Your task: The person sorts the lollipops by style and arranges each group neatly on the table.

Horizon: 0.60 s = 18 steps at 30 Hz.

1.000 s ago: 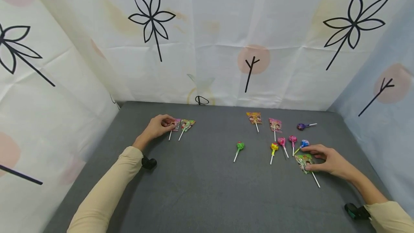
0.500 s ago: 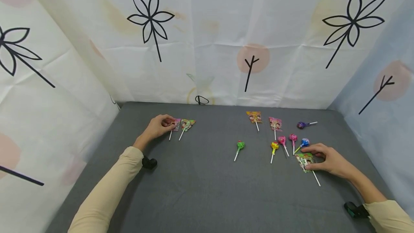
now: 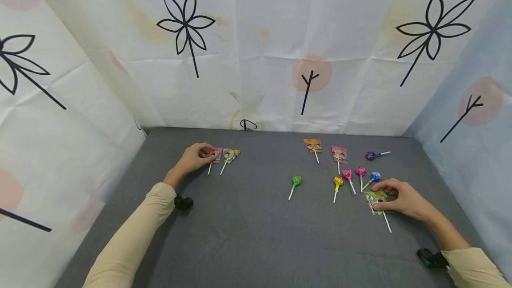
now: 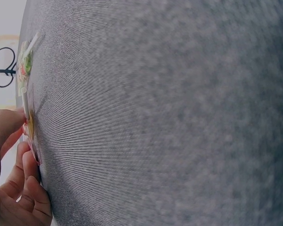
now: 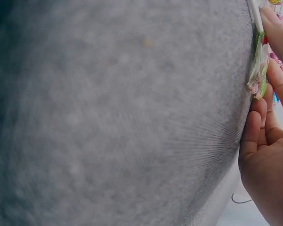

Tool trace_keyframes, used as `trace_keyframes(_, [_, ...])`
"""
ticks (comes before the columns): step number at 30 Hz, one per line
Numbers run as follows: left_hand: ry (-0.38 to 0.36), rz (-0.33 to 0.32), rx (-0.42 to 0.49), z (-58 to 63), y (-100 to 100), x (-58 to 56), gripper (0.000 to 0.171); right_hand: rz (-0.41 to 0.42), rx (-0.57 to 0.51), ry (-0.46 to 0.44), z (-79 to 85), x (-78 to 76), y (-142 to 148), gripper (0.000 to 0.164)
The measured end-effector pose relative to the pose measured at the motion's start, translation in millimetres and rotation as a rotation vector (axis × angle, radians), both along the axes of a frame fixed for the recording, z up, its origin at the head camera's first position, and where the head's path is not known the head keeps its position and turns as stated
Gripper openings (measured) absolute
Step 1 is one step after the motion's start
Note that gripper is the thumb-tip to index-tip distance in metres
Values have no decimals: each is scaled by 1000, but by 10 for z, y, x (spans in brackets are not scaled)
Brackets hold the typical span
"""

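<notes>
Pinches a flat pink lollipop (image 3: 218, 155) between left hand (image 3: 194, 157) thumb and fingers, with a green-bagged lollipop (image 3: 230, 154) just right of it. Grips a flat green lollipop (image 3: 373, 198) in the right hand (image 3: 406, 200), thumb and fingers curled about it, with a blue lollipop (image 3: 375, 176) just beyond the fingertips.

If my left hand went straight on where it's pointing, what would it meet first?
Past the pink packet it holds, your left hand would likely meet the green packet beside it, though depth is unclear.
</notes>
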State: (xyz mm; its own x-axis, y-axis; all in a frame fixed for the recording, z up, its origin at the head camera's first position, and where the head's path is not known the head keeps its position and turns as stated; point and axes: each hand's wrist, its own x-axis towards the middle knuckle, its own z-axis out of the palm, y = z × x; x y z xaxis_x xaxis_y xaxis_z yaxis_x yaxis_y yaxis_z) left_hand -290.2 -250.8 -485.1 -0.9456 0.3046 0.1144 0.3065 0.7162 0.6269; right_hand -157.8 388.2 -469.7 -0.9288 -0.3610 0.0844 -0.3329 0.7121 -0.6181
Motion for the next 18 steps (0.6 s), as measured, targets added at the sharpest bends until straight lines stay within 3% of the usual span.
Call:
trace_keyframes(11, [0,8,0,-13,-20,2,30,26,-69,-66,8,-22,-9,35])
trace_keyframes(18, [-15,9,1,-9,1,-12,31,39,-94,-41,27,-23,6,35])
